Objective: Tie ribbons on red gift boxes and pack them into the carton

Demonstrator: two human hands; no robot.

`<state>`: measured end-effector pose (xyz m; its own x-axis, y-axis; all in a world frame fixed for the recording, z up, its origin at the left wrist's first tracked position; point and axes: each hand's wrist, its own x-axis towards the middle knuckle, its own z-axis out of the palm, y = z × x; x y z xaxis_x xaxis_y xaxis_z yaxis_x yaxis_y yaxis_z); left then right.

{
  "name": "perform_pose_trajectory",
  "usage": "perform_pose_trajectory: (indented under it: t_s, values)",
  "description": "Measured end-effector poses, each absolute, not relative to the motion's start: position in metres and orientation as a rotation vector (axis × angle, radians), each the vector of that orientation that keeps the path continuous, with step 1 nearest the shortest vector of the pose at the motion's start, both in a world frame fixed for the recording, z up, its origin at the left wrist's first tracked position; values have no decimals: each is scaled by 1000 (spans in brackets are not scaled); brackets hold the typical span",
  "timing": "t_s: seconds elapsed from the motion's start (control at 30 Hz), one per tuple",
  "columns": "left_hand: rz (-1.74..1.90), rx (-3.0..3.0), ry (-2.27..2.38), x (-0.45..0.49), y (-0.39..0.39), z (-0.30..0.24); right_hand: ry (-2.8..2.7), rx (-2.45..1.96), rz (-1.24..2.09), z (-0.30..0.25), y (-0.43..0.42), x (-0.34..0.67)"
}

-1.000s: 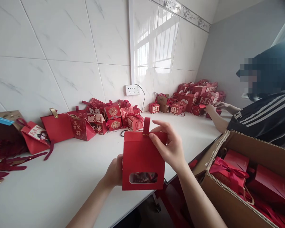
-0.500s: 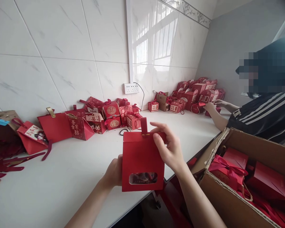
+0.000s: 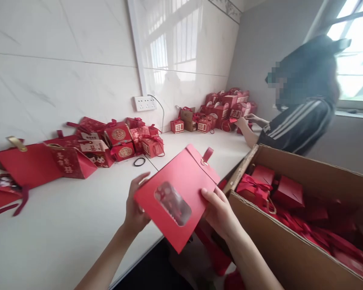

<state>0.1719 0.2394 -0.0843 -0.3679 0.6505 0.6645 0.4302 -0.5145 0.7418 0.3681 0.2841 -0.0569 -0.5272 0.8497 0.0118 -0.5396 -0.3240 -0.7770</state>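
A red gift box (image 3: pixel 181 173) with a clear window and a short ribbon loop through its top flap is tilted between my hands, above the front edge of the white table (image 3: pixel 78 225). My left hand (image 3: pixel 136 205) supports its left corner, with some fingers hidden behind the box. On the right side, my right hand (image 3: pixel 218 205) grips the box near the flap, thumb on the front face. Through the window, dark and red contents show, too blurred to name.
Red gift boxes (image 3: pixel 117 135) line the wall, with a larger pile (image 3: pixel 224 104) at the far end. A black ring (image 3: pixel 139 162) lies on the table. To the right, an open cardboard carton (image 3: pixel 260 229) holds more red boxes. A co-worker (image 3: pixel 299 125) handles boxes at the far right.
The gift box has turned from upright to tilted, its top now leaning right. My right hand has slid from the top to the side. The view has swung right.
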Motion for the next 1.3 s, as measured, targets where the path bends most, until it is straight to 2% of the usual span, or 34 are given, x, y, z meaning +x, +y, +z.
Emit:
perform_pose_trajectory:
  t_s: [0.1, 0.23, 0.37, 0.5, 0.6, 0.77, 0.83, 0.93, 1.07, 1.17, 1.3]
  values:
    - [1926, 1438, 1214, 213, 243, -62, -593, -466, 2187, -67, 262, 398]
    - [1842, 1232, 1027, 266, 241, -38, -349, -379, 2335, -68, 248, 432]
    - [1786, 1264, 938, 298, 233, -31, -340, -389, 2293, -66, 243, 459]
    - [1577, 1448, 986, 316, 224, -29, -412, -547, 2093, -67, 237, 483]
    - [1442, 1684, 1110, 322, 226, -29, -565, -724, 1755, -61, 229, 518]
    - [1286, 2253, 1291, 340, 262, -51, -870, -998, 548, -27, 220, 617]
    - [1190, 2442, 1265, 353, 279, -65, -919, -1082, 319, -14, 219, 652]
    - [1156, 2454, 1241, 381, 291, -80, -889, -1079, 476, -7, 220, 683]
    - [1219, 1995, 979, 420, 275, -71, -824, -1100, 824, -22, 214, 686]
    - [1032, 1742, 686, 442, 259, -52, -985, -1161, 816, -31, 205, 675]
    - [864, 1542, 609, 464, 256, -32, -1078, -1123, 772, -28, 195, 664]
